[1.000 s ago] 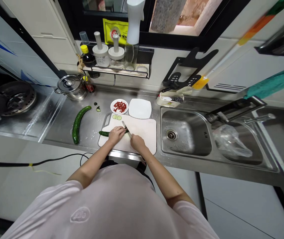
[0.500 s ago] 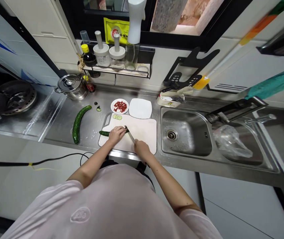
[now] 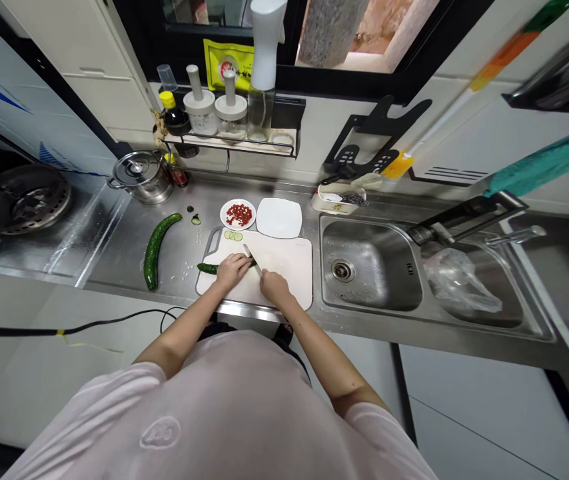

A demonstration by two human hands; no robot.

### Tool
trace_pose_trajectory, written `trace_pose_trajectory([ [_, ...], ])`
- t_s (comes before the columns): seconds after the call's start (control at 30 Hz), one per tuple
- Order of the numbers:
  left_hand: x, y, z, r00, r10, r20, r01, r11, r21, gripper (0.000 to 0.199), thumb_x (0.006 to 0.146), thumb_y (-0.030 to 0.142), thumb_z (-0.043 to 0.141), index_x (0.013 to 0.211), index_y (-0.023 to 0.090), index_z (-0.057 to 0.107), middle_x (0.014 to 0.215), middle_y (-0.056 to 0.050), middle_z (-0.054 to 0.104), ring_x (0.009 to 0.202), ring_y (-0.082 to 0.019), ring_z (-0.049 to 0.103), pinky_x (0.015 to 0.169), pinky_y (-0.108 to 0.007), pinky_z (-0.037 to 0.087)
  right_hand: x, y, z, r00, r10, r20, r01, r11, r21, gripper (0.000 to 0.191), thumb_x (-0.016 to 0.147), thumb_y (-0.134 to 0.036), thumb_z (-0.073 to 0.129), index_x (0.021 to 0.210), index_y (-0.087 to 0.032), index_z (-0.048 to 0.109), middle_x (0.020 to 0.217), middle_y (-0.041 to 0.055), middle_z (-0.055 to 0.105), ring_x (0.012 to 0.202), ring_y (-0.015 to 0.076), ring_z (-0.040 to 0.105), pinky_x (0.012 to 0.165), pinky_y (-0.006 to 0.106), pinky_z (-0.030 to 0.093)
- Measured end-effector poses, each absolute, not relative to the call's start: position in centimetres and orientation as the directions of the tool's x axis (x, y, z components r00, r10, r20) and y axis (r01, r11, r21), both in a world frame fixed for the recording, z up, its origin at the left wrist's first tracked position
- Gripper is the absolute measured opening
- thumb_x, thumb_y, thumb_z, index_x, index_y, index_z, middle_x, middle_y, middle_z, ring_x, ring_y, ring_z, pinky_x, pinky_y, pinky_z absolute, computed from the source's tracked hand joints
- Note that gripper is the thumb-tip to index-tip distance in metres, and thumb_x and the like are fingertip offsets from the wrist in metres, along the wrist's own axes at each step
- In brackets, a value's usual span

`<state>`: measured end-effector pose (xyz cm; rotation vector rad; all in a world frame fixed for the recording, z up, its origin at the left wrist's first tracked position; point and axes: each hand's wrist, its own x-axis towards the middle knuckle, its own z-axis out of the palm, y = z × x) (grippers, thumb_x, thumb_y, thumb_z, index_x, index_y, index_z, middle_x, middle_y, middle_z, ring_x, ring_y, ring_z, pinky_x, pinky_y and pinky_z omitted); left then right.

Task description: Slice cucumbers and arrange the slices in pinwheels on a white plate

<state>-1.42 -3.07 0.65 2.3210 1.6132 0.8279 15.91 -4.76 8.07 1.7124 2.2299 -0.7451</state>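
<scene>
My left hand is closed down over the cucumber, which lies across the left half of the cutting board with its tip at the left edge, and my right hand grips the knife, its blade angled over the cucumber's right end. A few pale slices lie by the board's far left corner; just beyond the far edge sit a plate of chopped red pieces and a white plate. A second cucumber rests on the steel counter, apart from the board's left edge.
</scene>
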Motion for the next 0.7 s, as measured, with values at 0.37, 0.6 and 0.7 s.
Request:
trace_pose_trajectory([
  [0.37,-1.4,-3.1,0.8,0.246,0.915,0.318,0.806,-0.376,0.458,0.023,0.091,0.032,0.049,0.1,0.025,0.069,0.098,-0.004,0.066,0.091,-0.016,0.058,0.08,-0.03,0.046,17.8,-7.0,8.2,-0.273,0.83,-0.487,0.958,0.187,-0.217,0.024,0.092,-0.017,0.034,0.103,-0.014,0.055,0.095,0.0139,0.067,0.088,0.0228,0.064,0.071,0.03,0.045],
  [0.6,-1.4,-3.1,0.9,0.243,0.917,0.317,0.81,-0.371,0.454,0.024,0.091,0.033,0.048,0.1,0.026,0.069,0.098,-0.004,0.066,0.091,-0.016,0.058,0.08,-0.03,0.046,17.2,-6.7,7.6,-0.27,0.835,-0.48,0.958,0.185,-0.217,0.025,0.091,-0.015,0.033,0.103,-0.013,0.055,0.096,0.0143,0.067,0.088,0.0235,0.064,0.071,0.03,0.045],
  [0.7,-1.4,-3.1,0.9,0.24,0.919,0.311,0.811,-0.366,0.455,0.023,0.091,0.033,0.049,0.101,0.026,0.069,0.099,-0.004,0.066,0.092,-0.016,0.057,0.081,-0.029,0.046,16.7,-6.1,7.3,-0.275,0.836,-0.475,0.956,0.183,-0.231,0.025,0.092,-0.015,0.033,0.105,-0.013,0.054,0.097,0.0141,0.067,0.09,0.0236,0.064,0.072,0.031,0.045],
])
